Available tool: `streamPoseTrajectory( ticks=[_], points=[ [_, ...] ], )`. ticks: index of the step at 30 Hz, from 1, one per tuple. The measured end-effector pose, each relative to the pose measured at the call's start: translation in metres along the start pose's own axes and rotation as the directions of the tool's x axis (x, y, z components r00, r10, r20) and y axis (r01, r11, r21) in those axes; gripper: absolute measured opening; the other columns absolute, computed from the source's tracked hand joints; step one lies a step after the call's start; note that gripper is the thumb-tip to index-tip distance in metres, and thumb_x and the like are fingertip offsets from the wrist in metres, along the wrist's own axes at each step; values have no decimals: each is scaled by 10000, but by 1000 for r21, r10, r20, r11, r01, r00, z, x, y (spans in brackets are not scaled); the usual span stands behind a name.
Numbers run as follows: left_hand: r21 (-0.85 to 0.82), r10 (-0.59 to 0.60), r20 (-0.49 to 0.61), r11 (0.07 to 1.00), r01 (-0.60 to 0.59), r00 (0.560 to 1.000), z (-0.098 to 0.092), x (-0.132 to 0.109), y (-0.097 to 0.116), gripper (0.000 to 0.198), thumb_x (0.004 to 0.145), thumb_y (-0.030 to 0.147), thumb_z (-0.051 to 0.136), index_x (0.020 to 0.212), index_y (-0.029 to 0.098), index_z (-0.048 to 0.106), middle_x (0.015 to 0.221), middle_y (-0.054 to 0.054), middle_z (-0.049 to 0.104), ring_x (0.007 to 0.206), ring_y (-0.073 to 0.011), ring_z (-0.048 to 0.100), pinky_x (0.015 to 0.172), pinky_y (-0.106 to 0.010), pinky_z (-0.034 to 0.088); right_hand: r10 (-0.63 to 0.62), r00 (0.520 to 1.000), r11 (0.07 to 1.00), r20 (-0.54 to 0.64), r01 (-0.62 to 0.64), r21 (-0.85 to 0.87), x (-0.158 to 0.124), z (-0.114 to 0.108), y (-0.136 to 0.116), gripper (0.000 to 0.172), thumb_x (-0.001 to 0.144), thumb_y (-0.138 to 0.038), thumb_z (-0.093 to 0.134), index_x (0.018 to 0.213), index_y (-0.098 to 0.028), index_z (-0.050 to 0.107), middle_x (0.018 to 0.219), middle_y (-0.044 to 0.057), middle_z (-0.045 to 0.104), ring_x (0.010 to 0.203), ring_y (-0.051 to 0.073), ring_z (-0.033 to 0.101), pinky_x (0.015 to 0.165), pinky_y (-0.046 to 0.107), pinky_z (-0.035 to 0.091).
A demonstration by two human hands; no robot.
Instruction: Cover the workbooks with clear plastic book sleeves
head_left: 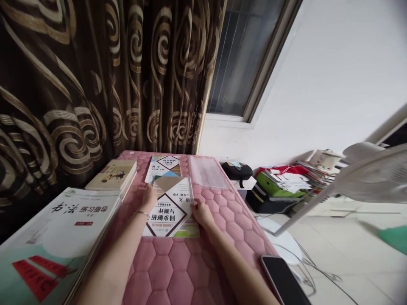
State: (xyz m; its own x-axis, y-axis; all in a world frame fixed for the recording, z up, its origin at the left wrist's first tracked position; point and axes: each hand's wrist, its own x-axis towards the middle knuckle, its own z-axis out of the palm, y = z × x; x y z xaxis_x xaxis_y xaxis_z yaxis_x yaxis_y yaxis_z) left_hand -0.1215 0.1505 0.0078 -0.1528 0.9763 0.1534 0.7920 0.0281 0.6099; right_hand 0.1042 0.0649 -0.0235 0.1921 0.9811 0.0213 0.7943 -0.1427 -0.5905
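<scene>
In the head view, the left hand and right hand pinch opposite edges of a thin paper book (diamond-patterned cover), above pink cloth quilted in hexagons, partly covering another book.

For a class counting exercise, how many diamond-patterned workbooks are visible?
2: the nearer workbook, held between left hand and right hand; the farther workbook just beyond, partly covered from view. More may be hidden underneath.

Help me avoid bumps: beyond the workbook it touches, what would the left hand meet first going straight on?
Probably the farther workbook, ahead of the left hand and partly hidden by the nearer workbook; depth is unclear, so the hand might pass above.
</scene>
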Motion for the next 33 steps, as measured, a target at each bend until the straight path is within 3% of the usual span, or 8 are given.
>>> streamPoseTrajectory(
  ticks=[3, 7, 11, 14, 17, 20, 27, 33],
  points=[
    [74, 29, 3, 997, -30, 1000, -1, -1, -3, 375, 918, 336, 594, 1223, 118, 565, 1209, -119, 611, 1024, -220, 620, 867, -409, 530, -40, 999, 990, 28, 44, -135, -5, -1, -3, 469, 964, -237, 406, 1426, -184, 468, 1100, 137, 712, 969, 230, 683, 774, 296, 487],
    [179, 92, -19, 980, -87, 996, -7, -16, -6, 355, 897, 163, 539, 1214, 4, 540, 1225, -239, 578, 1112, -286, 563, 916, -411, 452, -90, 992, 955, 88, 111, -274, -7, -4, -6, 453, 994, -260, 332, 1412, -287, 504, 1115, 125, 699, 941, 236, 687, 758, 323, 498],
    [277, 162, -19, 949, -150, 987, -8, -54, -9, 360, 907, 95, 381, 1209, 56, 572, 1299, -273, 511, 1186, -345, 503, 938, -510, 413, -116, 987, 923, 109, 148, -354, -5, -5, -5, 472, 1003, -258, 290, 1434, -315, 475, 1127, 121, 691, 918, 236, 691, 758, 338, 502],
    [295, 259, 61, 918, -266, 964, -10, -88, -10, 382, 912, 72, 330, 1076, 168, 662, 1298, -159, 555, 1182, -300, 506, 944, -476, 410, -127, 986, 907, 104, 158, -390, -4, -6, -5, 472, 1009, -266, 275, 1432, -313, 477, 1102, 110, 694, 897, 217, 687, 749, 318, 498],
    [232, 463, 232, 827, -511, 855, -13, -121, -10, 346, 906, 77, 402, 956, 244, 701, 1197, -49, 632, 1119, -227, 535, 919, -392, 411, -143, 987, 895, 78, 162, -414, -7, -10, -8, 455, 1007, -271, 299, 1412, -305, 505, 1081, 107, 680, 883, 202, 674, 743, 300, 488],
    [138, 600, 315, 738, -661, 736, -17, -146, -12, 236, 915, 175, 496, 1022, 242, 695, 1132, -45, 663, 1067, -225, 553, 911, -398, 403, -172, 985, 887, 19, 163, -432, -20, -14, -13, 425, 1003, -257, 319, 1331, -270, 588, 1126, 128, 626, 985, 226, 630, 812, 326, 470],
    [150, 573, 299, 762, -630, 763, -15, -160, -19, 254, 908, 201, 533, 1105, 268, 679, 1197, -47, 662, 1110, -228, 544, 937, -424, 368, -503, 864, 849, 30, 500, -169, -88, -5, -17, 221, 875, -386, 646, 1051, -272, 716, 1122, 72, 612, 1059, 233, 541, 916, 354, 427],
    [202, 579, 269, 747, -633, 770, -11, -162, -19, 248, 916, 184, 514, 1083, 260, 681, 1208, -50, 657, 1117, -232, 538, 945, -442, 348, -523, 852, 836, 6, 514, -191, -101, 12, -26, 227, 881, -421, 660, 997, -228, 687, 1124, 77, 648, 1066, 246, 545, 899, 373, 408]
  ],
)
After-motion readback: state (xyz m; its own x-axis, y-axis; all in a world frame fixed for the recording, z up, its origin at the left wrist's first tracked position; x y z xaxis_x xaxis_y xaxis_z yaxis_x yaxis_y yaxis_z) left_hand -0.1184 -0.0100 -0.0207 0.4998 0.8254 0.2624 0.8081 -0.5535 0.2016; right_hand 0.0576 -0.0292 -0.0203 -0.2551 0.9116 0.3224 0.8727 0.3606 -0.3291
